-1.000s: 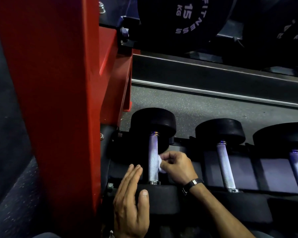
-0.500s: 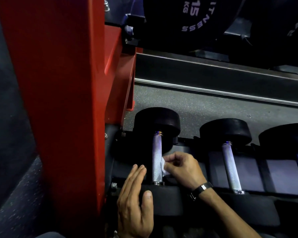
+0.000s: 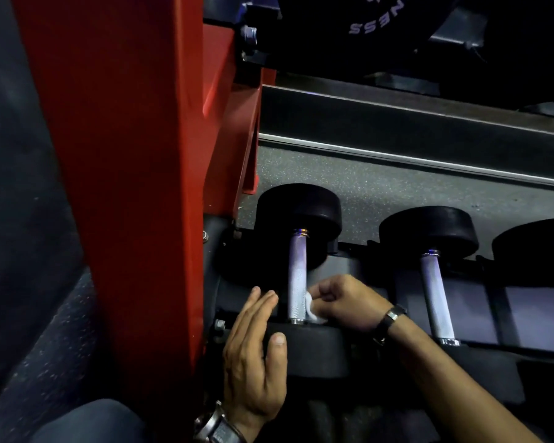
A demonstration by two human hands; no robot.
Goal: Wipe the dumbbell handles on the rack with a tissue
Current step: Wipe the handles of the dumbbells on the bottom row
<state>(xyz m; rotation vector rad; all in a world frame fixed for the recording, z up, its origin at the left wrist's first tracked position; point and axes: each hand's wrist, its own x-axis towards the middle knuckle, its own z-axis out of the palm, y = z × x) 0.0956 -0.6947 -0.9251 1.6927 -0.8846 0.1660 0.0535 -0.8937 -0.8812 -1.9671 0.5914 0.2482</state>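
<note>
My right hand [image 3: 343,303] pinches a small white tissue [image 3: 312,310] with curled fingers. The tissue touches the right side of the shiny metal handle [image 3: 297,282], low down, near the end closest to me. This handle belongs to the first dumbbell [image 3: 299,212], the one just beside the big red post [image 3: 115,187] of the rack. The dumbbell lies in its black cradle [image 3: 343,270] with 1 round black end far from me and 1 close to me.

My left hand [image 3: 256,353] is flat, with its fingers straight and together. It rests on the near black end [image 3: 314,350] of the same dumbbell, and my thumb lies on top of that end. It holds nothing. My fingertips [image 3: 264,297] point up along the left side of the handle, close to it.

I wear a dark band [image 3: 389,321] on my right wrist and a watch [image 3: 216,425] on my left wrist.

A second dumbbell [image 3: 429,231] sits to the right, with its own silver handle [image 3: 435,298]. Part of a third dumbbell [image 3: 538,247] shows at the right edge. Behind them is gray speckled floor [image 3: 381,190], and a black weight plate [image 3: 365,24] with white letters is up at the top.
</note>
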